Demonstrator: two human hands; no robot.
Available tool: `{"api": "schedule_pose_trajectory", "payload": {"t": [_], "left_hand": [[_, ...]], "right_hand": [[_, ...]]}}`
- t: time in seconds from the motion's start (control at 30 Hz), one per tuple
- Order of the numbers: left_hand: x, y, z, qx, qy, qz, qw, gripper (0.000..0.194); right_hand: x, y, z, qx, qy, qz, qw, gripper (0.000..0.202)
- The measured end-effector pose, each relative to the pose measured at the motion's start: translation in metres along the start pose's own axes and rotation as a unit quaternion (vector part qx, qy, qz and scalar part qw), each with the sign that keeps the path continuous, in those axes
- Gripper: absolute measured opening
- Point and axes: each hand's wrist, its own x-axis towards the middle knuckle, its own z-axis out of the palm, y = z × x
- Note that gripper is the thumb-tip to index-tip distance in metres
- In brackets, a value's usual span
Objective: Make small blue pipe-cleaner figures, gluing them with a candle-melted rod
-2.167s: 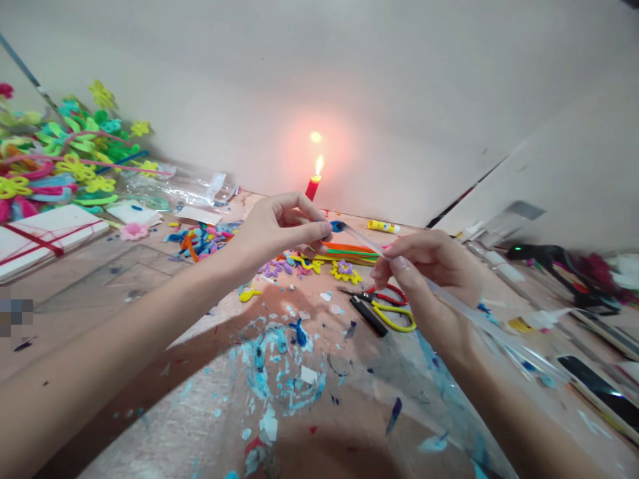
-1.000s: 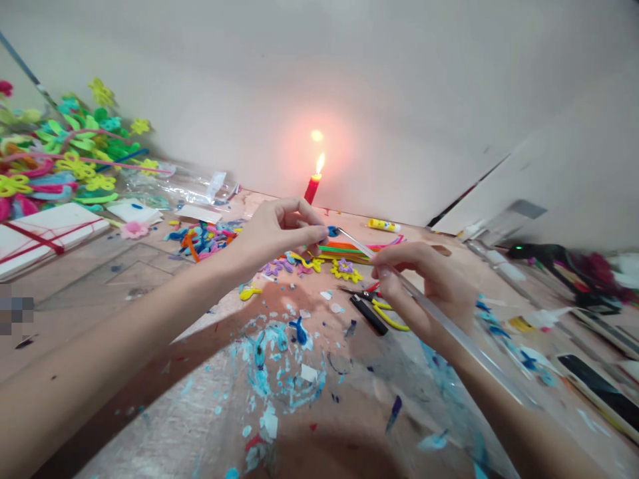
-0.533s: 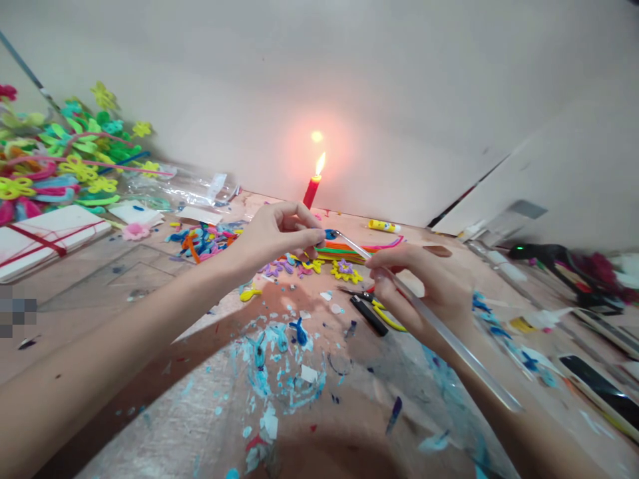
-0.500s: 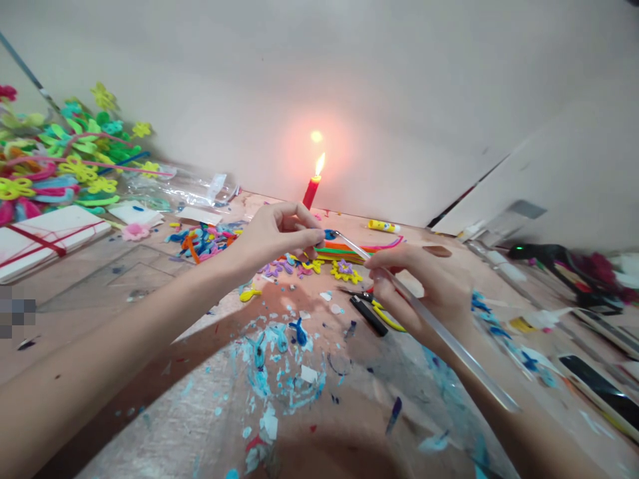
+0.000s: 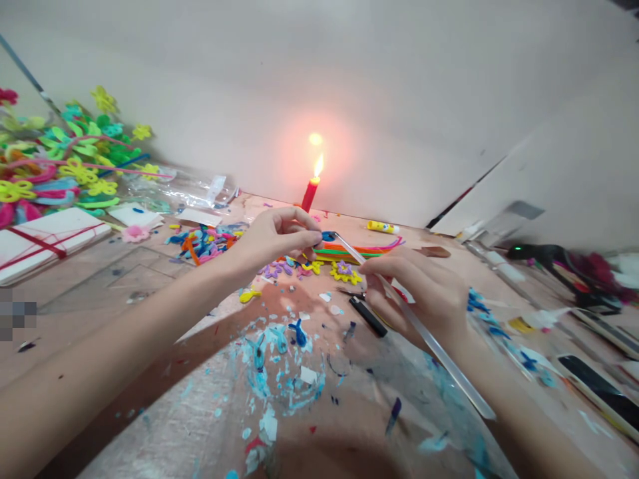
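Note:
My left hand (image 5: pixel 294 233) pinches a small blue pipe-cleaner piece (image 5: pixel 328 236) between thumb and fingertips. My right hand (image 5: pixel 424 286) is closed around a clear hot glue stick (image 5: pixel 444 362), which slants up and away to the left. The stick's dark tip meets the blue piece or lies right against it; I cannot tell which. Just behind my left hand a lit red candle (image 5: pixel 309 195) stands upright, slightly tilted. On the table under my hands lie small blue pipe-cleaner shapes (image 5: pixel 299 332) and a black lighter (image 5: pixel 368 317).
Colourful pipe-cleaner flowers (image 5: pixel 74 153) are heaped at the left, behind a white box (image 5: pixel 54 236) with red string. Loose pieces (image 5: pixel 204 243) lie left of centre. A yellow tube (image 5: pixel 382 227) rests near the wall. A phone (image 5: pixel 599 382) lies at the right.
My right hand has shifted slightly left and down with the glue stick, whose rear end swung left. My left hand has barely moved and keeps its pinch.

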Motion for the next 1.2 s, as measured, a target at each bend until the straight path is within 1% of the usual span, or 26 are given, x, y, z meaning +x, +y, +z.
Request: {"api": "schedule_pose_trajectory", "payload": {"t": [0.13,0.2,0.27,0.33,0.43,0.5,0.57,0.83,1.0,1.2], "left_hand": [[0.000,-0.001,-0.001,0.020,-0.019,-0.023,0.999,0.028],[0.000,-0.002,-0.002,0.024,-0.034,-0.033,0.999,0.030],[0.000,-0.002,-0.002,0.017,-0.037,-0.047,0.998,0.031],[0.001,-0.004,-0.002,0.000,-0.025,-0.066,0.998,0.030],[0.004,-0.006,-0.001,-0.062,-0.003,-0.101,0.993,0.025],[0.005,-0.007,0.000,-0.110,0.003,-0.119,0.987,0.020],[0.005,-0.007,0.001,-0.130,0.006,-0.130,0.983,0.019],[0.006,-0.013,-0.001,-0.080,-0.009,-0.119,0.990,0.020],[0.005,-0.012,0.000,-0.027,0.000,-0.116,0.993,0.015],[0.002,-0.010,0.003,-0.013,0.013,-0.139,0.990,0.010]], "right_hand": [[-0.001,0.000,0.001,-0.001,-0.007,0.002,1.000,0.022],[-0.001,0.001,0.002,0.006,-0.011,0.000,1.000,0.021],[-0.001,0.001,0.001,0.011,-0.017,-0.003,1.000,0.021],[0.000,0.001,0.001,0.013,-0.019,-0.004,1.000,0.021],[0.001,0.000,0.000,0.011,-0.020,-0.001,1.000,0.022],[0.000,0.001,0.000,0.005,-0.032,0.000,0.999,0.022],[-0.002,0.002,0.001,0.006,-0.048,-0.004,0.999,0.022],[-0.011,0.008,0.005,-0.017,-0.105,-0.003,0.994,0.020],[-0.010,0.009,0.003,-0.032,-0.132,-0.032,0.990,0.015],[-0.009,0.011,0.003,-0.068,-0.146,-0.071,0.984,0.012]]}}
